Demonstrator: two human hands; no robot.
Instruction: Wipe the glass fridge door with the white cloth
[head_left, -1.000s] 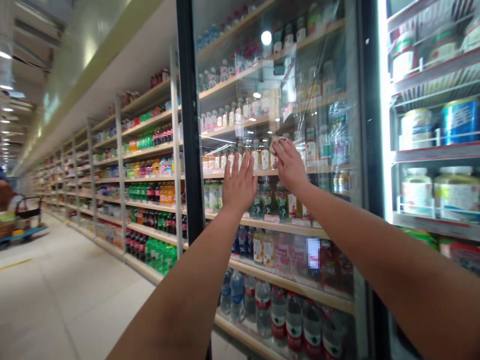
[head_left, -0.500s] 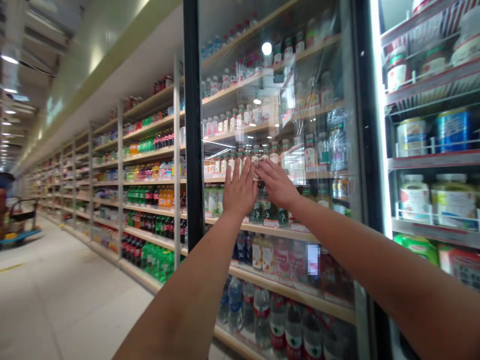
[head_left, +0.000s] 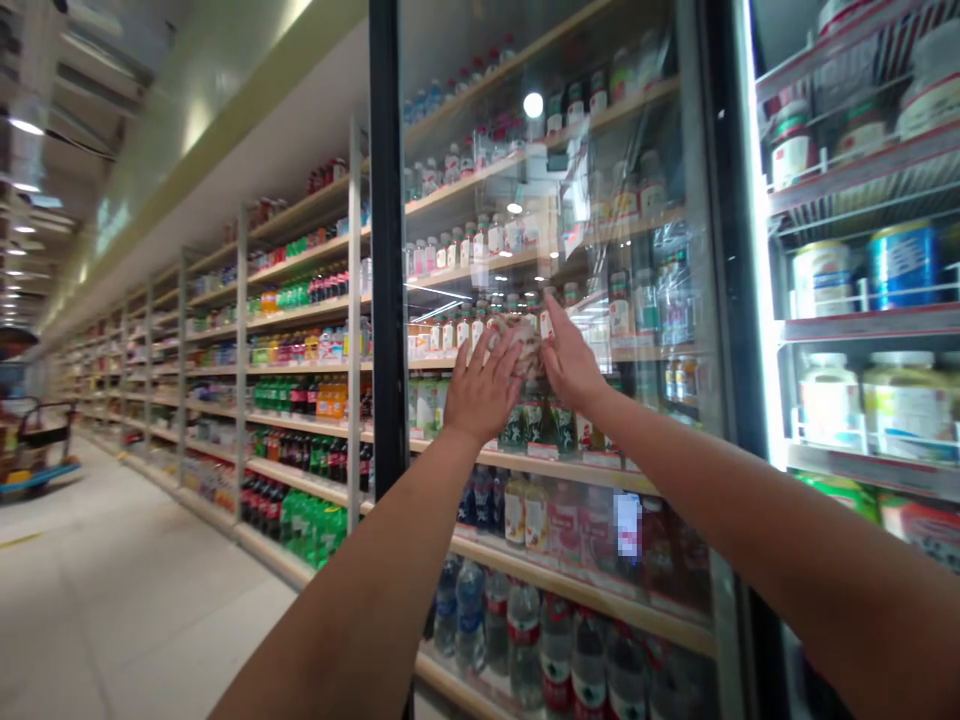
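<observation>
My left hand [head_left: 484, 390] lies against the glass door [head_left: 465, 205], its fingers spread and pointing up. Just right of it is my right hand [head_left: 574, 355], tilted edge-on, fingers stretched out and thumb apart. Between the two hands a pale, bunched shape [head_left: 517, 338] shows at the glass; I cannot tell whether it is a crumpled cloth or a reflection. The left fingertips overlap its lower edge. A black frame [head_left: 388, 250] borders the door on the left. Bottles on wooden shelves show through the pane, along with reflected lights.
To the right stands a lit cooler with tins [head_left: 904, 265] and jars on wire shelves. Long drink shelves [head_left: 300, 415] run away to the left along a pale tiled floor [head_left: 135, 610]. A cart [head_left: 37, 445] stands far left in the aisle.
My hands have moved apart. The right hand has turned edge-on and shifted slightly right, and more of the pale bunched shape shows between them. My left hand stays nearly in place.
</observation>
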